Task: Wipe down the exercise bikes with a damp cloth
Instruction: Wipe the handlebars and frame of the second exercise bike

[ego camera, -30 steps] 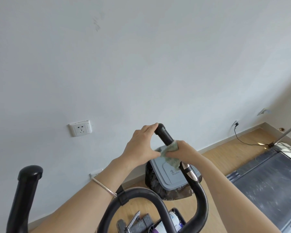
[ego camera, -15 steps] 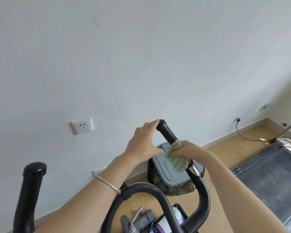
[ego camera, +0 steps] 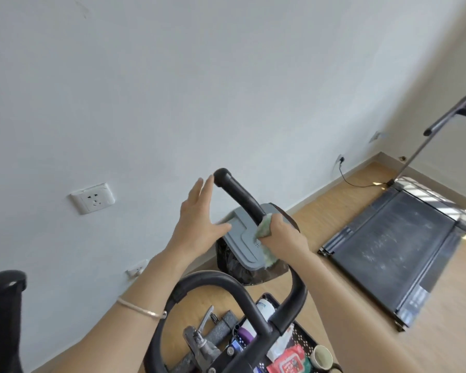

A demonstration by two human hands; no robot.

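Right hand (ego camera: 283,235) wrapped around black bike handlebar (ego camera: 242,200), pressing green cloth (ego camera: 264,228) against it partway down the grip. Left hand (ego camera: 199,224) open, fingers spread, just beside the bar's top end, holding nothing. Grey-lidded bin (ego camera: 242,243) behind, treadmill (ego camera: 393,243) to the right.

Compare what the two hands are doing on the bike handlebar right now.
The right hand is closed around the black handlebar with the green cloth pressed under it; the left hand is open and holds nothing. The right hand sits low on the bar; the left hand's fingers spread beside its top end, gripping nothing. Both reach toward the same handlebar.
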